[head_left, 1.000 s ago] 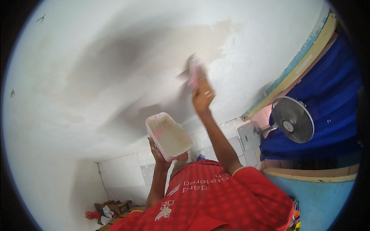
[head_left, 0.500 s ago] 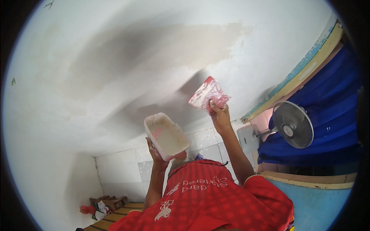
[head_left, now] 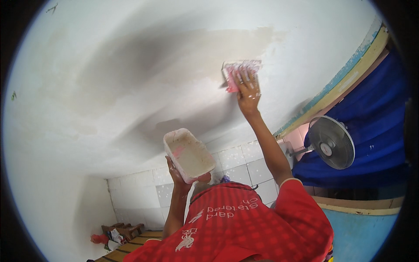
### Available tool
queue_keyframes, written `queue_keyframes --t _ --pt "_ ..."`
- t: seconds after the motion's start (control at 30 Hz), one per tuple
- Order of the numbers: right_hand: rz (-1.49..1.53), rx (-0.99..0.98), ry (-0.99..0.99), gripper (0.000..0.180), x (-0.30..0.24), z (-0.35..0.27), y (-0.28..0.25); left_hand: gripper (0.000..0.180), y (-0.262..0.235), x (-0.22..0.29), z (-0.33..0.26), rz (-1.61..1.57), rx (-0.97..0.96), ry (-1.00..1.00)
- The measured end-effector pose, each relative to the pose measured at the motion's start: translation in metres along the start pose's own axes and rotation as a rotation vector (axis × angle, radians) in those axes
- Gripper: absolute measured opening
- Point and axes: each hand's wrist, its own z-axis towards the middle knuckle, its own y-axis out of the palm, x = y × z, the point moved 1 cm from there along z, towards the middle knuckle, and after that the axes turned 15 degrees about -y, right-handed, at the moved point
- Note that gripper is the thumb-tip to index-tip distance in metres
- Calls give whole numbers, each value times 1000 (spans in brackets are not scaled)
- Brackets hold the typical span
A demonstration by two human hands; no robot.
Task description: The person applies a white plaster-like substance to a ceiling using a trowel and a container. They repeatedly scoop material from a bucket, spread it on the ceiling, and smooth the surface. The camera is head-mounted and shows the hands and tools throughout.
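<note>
My left hand [head_left: 175, 173] grips a rectangular plastic tub [head_left: 192, 157] from its side and underneath. The tub is smeared with whitish paste, and its open top faces me. In my right hand [head_left: 248, 89] is a red putty scraper [head_left: 233, 78], a flat wide blade coated with white paste. My fingers lie spread over its back and press it against the white wall [head_left: 183, 100]. A beige, damp-looking patch [head_left: 209, 48] runs across the wall just above and left of the scraper.
A grey standing fan [head_left: 331, 142] stands at the right before a blue curtain [head_left: 371, 118]. Speckled white and grey tiles [head_left: 144, 187] line the wall's lower part. A wooden slatted surface [head_left: 131, 246] with small items [head_left: 114, 236] lies at the lower left. A blue panel [head_left: 358, 231] curves at the lower right.
My right hand has moved up with the scraper, turned it over and laid it against the wall. My left hand and the tub have stayed in place.
</note>
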Motion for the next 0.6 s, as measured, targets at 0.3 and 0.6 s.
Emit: queue_keyframes --t 0.3,0.6 --pt "290 -304 356 53 -67 -140 -8 75 -5 6 4 51 -65 42" --pt "142 289 561 44 2 42 -49 74 7 2 0 70 -39 37"
